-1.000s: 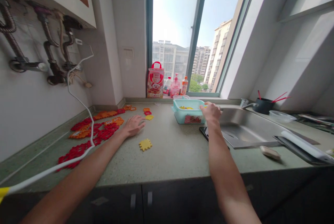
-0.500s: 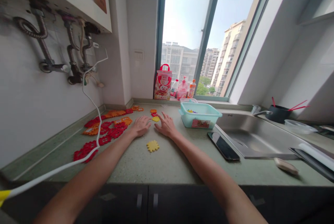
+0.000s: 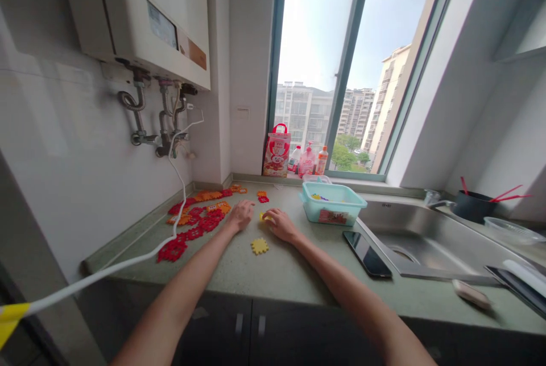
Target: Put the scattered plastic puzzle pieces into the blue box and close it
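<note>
Right hand (image 3: pixel 279 225), fingers curled at a yellow tile (image 3: pixel 261 217), ten o'clock; whether they grip, can't tell! Left hand (image 3: pixel 242 215) open, empty, farther left. Best pinch opposite edges, lifting clear of the toothed tile (image 3: pixel 259 246) at seven o'clock!

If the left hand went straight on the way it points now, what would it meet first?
Probably the small red piece just beyond the left hand; its height above the counter is unclear, so it might pass over.
</note>
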The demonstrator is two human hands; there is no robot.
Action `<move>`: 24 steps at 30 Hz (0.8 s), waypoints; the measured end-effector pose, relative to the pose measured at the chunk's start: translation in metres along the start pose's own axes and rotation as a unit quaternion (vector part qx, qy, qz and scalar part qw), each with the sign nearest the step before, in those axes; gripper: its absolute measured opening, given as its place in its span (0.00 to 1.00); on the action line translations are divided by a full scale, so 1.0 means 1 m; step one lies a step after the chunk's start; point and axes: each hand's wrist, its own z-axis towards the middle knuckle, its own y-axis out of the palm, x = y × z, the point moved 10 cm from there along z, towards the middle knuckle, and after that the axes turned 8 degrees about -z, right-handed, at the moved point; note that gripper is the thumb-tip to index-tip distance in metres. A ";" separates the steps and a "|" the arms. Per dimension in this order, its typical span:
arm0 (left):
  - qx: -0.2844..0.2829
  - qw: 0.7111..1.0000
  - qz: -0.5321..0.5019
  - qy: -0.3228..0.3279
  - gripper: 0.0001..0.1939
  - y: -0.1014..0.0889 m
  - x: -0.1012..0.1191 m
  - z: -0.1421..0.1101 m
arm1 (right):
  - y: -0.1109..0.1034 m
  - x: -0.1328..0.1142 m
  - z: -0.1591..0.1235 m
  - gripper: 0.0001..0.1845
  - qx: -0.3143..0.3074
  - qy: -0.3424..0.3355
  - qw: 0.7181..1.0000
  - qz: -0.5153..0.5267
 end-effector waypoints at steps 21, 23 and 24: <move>0.024 0.989 0.052 -0.134 0.21 -0.005 -0.014 -0.010 | -0.022 -0.078 -0.052 0.10 -0.061 -0.204 0.975 0.067; 0.025 0.993 0.035 -0.113 0.23 -0.010 -0.002 -0.012 | -0.023 -0.086 -0.052 0.12 -0.065 -0.213 0.972 0.071; 0.028 0.995 0.025 -0.096 0.24 -0.015 0.006 -0.017 | -0.023 -0.089 -0.052 0.13 -0.065 -0.213 0.972 0.069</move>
